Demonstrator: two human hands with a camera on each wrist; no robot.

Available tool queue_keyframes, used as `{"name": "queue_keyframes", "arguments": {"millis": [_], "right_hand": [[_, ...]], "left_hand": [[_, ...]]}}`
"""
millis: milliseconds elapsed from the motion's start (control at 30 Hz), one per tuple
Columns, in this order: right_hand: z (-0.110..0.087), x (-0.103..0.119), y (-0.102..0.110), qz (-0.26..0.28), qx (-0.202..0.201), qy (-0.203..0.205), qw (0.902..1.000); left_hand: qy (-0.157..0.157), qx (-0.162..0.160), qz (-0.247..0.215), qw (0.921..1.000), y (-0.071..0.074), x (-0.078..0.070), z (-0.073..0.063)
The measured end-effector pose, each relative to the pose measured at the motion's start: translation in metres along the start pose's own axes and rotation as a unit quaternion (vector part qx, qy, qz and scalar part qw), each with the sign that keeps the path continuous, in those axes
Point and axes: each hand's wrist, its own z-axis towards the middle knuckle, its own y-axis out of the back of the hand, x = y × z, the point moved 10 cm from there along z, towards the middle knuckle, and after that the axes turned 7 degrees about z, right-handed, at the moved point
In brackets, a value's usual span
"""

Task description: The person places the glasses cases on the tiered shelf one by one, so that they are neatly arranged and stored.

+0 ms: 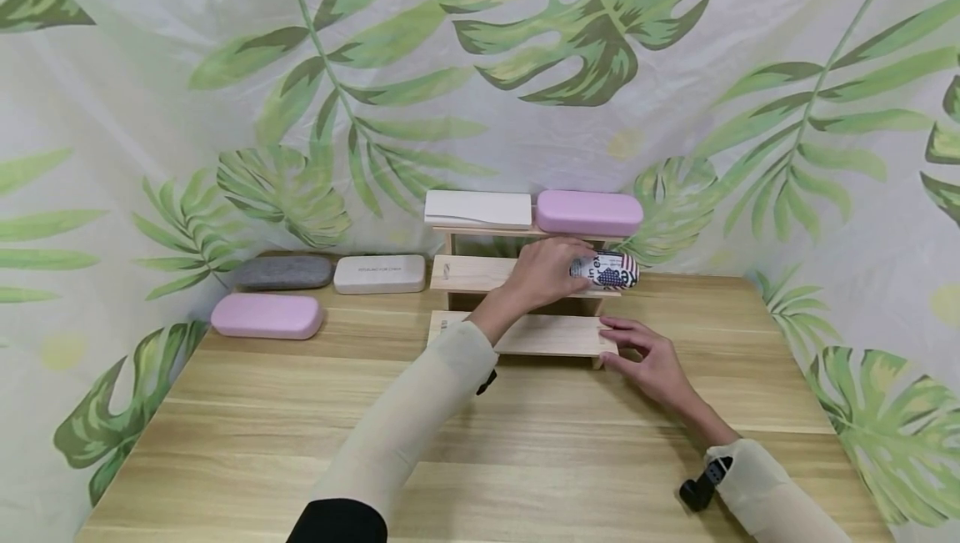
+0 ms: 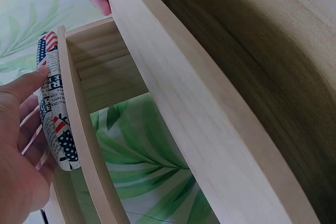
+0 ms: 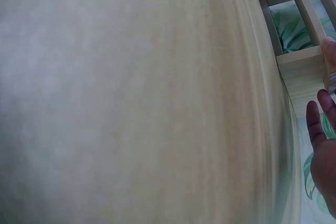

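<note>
A glasses case (image 1: 613,269) printed with stars, stripes and lettering is at the right part of the middle tier of a three-tier wooden shelf (image 1: 551,335). My left hand (image 1: 546,270) holds it from the left in the head view, fingers and thumb around it. In the left wrist view, the patterned case (image 2: 52,100) lies along the tier's board, with my left hand (image 2: 23,140) against it. My right hand (image 1: 651,357) grips the right end of the lowest tier between thumb and fingers. Only part of this right hand (image 3: 323,166) shows in the right wrist view.
On the top tier sit a white case (image 1: 477,208) and a pink case (image 1: 589,212). Left of the shelf, a grey case (image 1: 283,272), an off-white case (image 1: 380,274) and another pink case (image 1: 267,315) lie on the wooden table (image 1: 300,426). A leaf-patterned curtain hangs behind.
</note>
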Motion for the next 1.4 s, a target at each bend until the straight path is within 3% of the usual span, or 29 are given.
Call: {"name": "queue_keyframes", "arguments": {"millis": [867,1100,1400], "right_hand": [[0.0,0.003,0.0,-0.007,0.002,0.0,1.0],[0.001,0.004,0.0,-0.016,0.002,0.0,0.9999],[0.002,0.004,0.0,-0.009,0.004,0.011,0.9999]], "left_hand": [[-0.006,-0.01,0.023,0.9997,0.012,-0.004,-0.008],[-0.023,-0.022,-0.001,0.9995,0.024,-0.006,-0.015],[-0.021,-0.026,-0.016,0.9993,0.039,0.003,-0.029]]}}
